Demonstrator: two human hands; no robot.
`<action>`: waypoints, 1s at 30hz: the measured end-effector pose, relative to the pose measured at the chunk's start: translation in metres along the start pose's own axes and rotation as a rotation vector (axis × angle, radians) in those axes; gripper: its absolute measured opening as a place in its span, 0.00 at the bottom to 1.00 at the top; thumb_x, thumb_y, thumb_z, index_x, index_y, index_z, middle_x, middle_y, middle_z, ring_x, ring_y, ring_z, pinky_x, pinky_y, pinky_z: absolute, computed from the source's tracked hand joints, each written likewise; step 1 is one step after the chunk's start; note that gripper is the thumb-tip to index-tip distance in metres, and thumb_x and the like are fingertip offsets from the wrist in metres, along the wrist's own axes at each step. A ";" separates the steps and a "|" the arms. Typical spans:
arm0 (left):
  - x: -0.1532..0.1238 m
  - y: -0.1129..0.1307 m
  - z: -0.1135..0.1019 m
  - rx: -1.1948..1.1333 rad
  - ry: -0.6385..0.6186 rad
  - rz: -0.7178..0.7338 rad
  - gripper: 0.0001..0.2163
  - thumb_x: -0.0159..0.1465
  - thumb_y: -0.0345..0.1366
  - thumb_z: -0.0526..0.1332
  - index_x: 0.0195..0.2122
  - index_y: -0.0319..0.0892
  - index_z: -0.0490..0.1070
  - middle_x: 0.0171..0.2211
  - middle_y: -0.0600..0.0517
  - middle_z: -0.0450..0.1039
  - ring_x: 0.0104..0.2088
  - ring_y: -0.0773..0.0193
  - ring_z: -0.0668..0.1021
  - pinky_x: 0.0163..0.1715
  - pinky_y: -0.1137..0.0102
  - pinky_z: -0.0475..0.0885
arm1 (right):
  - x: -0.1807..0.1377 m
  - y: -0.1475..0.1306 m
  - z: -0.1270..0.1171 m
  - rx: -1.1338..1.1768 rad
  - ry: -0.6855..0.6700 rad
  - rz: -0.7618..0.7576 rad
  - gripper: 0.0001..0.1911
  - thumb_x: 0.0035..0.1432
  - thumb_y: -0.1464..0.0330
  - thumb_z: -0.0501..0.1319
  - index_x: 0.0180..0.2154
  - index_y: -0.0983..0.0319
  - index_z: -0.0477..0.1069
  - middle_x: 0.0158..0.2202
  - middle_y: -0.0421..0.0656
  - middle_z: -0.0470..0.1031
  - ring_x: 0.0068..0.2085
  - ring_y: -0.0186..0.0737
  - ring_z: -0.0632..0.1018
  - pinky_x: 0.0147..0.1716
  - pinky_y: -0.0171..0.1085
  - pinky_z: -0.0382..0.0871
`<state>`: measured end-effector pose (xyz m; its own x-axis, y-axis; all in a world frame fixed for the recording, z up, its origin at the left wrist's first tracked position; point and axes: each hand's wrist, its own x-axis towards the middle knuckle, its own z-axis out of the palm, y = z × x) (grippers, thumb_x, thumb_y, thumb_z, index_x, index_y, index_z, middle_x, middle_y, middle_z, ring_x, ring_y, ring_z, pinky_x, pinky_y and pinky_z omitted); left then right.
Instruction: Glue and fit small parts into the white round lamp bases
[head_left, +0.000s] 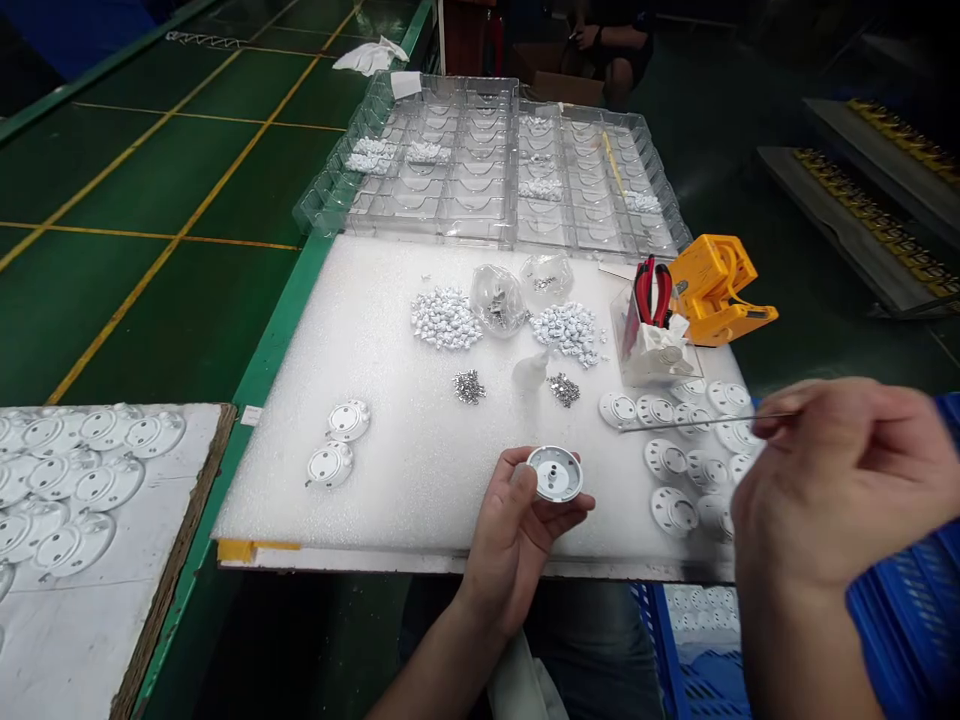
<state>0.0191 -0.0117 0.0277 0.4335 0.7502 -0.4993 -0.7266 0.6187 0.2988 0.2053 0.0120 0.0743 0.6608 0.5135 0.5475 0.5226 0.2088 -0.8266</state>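
Note:
My left hand [517,515] grips a round white plastic housing [555,473] over the near part of the foam-covered table. Its hollow side faces up, with a small dark hole at the centre. My right hand [840,480], blurred, is closed around a thin metal rod [690,422] that points left; its exact kind cannot be made out. Below the rod lie several white discs [673,511] with holes. Beyond the housing are two heaps of small metal parts [469,387] and two piles of small white parts [445,319]. A small translucent bottle [530,371] stands between the metal heaps.
Two white assembled pieces [330,464] lie at left on the foam sheet [390,480]. Clear compartment trays [480,215] line the back. At right stand a clear box [652,365] with red-handled pliers [652,290] and a yellow tape dispenser [712,290]. Another person sits beyond.

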 end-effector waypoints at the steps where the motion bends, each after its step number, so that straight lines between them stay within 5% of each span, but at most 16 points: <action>1: 0.000 0.000 0.000 -0.001 -0.002 0.001 0.20 0.57 0.46 0.76 0.41 0.41 0.71 0.42 0.50 0.83 0.33 0.64 0.85 0.40 0.69 0.79 | -0.010 -0.002 0.005 0.042 -0.029 -0.015 0.19 0.60 0.55 0.68 0.25 0.59 0.67 0.22 0.37 0.67 0.24 0.35 0.68 0.27 0.39 0.61; 10: 0.000 0.001 0.001 -0.009 -0.028 0.009 0.18 0.60 0.44 0.75 0.41 0.41 0.72 0.41 0.50 0.84 0.33 0.65 0.85 0.39 0.71 0.79 | -0.041 -0.004 0.021 -0.023 -0.240 0.097 0.17 0.63 0.57 0.67 0.26 0.59 0.72 0.23 0.38 0.72 0.25 0.35 0.72 0.25 0.36 0.65; 24: 0.000 0.000 0.001 -0.008 -0.020 0.008 0.17 0.60 0.45 0.74 0.41 0.41 0.72 0.42 0.49 0.83 0.33 0.64 0.85 0.40 0.69 0.79 | -0.041 -0.003 0.021 -0.036 -0.291 0.092 0.15 0.62 0.59 0.67 0.26 0.59 0.73 0.23 0.38 0.72 0.25 0.35 0.72 0.26 0.36 0.66; 27: 0.000 0.000 0.001 -0.018 -0.021 0.009 0.17 0.60 0.44 0.75 0.41 0.41 0.72 0.41 0.50 0.83 0.33 0.65 0.85 0.40 0.70 0.79 | -0.030 0.003 0.017 -0.041 -0.189 0.037 0.14 0.61 0.61 0.67 0.26 0.59 0.72 0.22 0.37 0.71 0.24 0.35 0.71 0.25 0.36 0.63; 30: 0.000 0.001 0.001 -0.024 -0.019 0.004 0.17 0.59 0.44 0.75 0.40 0.41 0.72 0.41 0.50 0.84 0.32 0.66 0.85 0.38 0.72 0.80 | -0.004 0.014 0.008 -0.071 0.078 -0.067 0.12 0.59 0.63 0.67 0.26 0.59 0.71 0.22 0.36 0.70 0.23 0.35 0.71 0.26 0.38 0.62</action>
<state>0.0192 -0.0109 0.0289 0.4404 0.7573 -0.4822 -0.7412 0.6098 0.2808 0.2062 0.0197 0.0593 0.6618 0.4335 0.6117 0.6018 0.1793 -0.7782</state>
